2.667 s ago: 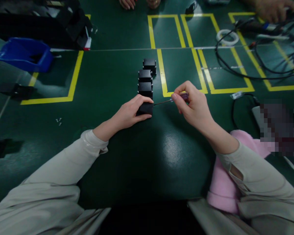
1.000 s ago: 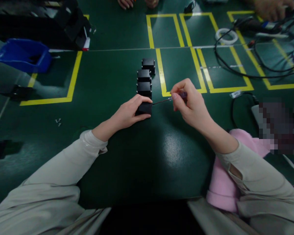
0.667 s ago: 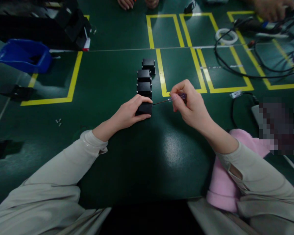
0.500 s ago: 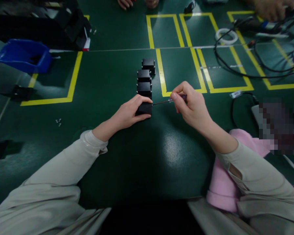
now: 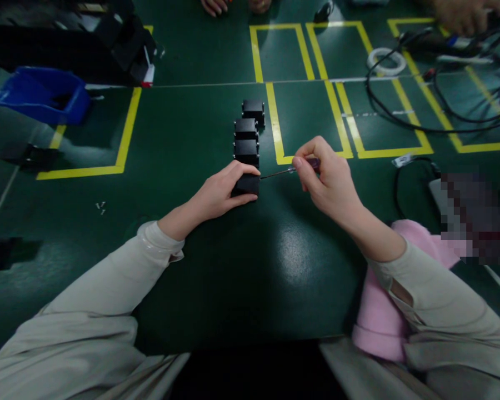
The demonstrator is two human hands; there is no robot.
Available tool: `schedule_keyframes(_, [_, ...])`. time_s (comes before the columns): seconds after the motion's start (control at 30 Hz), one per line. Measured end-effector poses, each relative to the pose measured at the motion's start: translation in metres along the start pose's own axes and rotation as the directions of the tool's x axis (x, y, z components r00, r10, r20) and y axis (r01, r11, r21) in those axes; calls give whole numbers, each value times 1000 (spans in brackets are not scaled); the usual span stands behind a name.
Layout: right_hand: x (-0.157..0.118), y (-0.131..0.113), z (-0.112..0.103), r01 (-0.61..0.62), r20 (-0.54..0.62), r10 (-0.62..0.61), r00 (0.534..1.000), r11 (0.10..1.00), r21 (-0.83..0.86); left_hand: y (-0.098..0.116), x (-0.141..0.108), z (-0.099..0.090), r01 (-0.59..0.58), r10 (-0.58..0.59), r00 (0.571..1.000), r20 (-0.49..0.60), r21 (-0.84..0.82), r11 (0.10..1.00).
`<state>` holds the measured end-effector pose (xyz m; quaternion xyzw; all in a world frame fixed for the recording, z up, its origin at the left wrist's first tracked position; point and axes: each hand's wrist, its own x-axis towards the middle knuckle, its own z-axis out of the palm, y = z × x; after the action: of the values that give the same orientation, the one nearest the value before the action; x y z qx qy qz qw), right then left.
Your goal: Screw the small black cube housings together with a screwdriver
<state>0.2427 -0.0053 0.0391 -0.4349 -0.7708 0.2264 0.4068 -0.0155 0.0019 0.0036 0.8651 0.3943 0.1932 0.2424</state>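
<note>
My left hand (image 5: 223, 191) grips a small black box (image 5: 245, 185) on the green table, thumb on the near side and fingers on the far side. In my right hand (image 5: 325, 175) is a screwdriver (image 5: 278, 173), pinched by its dark handle. The thin shaft runs left, and its tip meets the right end of the box; what it touches there is too small to make out. Just beyond stand similar black boxes in a column: one close behind (image 5: 246, 149), another further back (image 5: 245, 128) and a third at the far end (image 5: 253, 110), with small shiny screws at their ends.
A few loose screws (image 5: 100, 208) lie to the left, below a blue bin (image 5: 45, 97). Yellow tape (image 5: 276, 128) marks rectangles on the table. Black cable (image 5: 400, 119) loops at the right, near a white ring (image 5: 386, 61). Another person's hand (image 5: 466, 16) is at the upper right.
The screwdriver handle shows a slightly different turn in my right hand, which is raised a touch. My left hand and the black box stay in place.
</note>
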Motion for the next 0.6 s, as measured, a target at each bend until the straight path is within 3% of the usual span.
schedule_keyframes(0.6, [-1, -2, 0, 19, 13, -19, 1000, 1000, 16, 0, 0, 0, -10, 10, 1000, -8, -5, 1000])
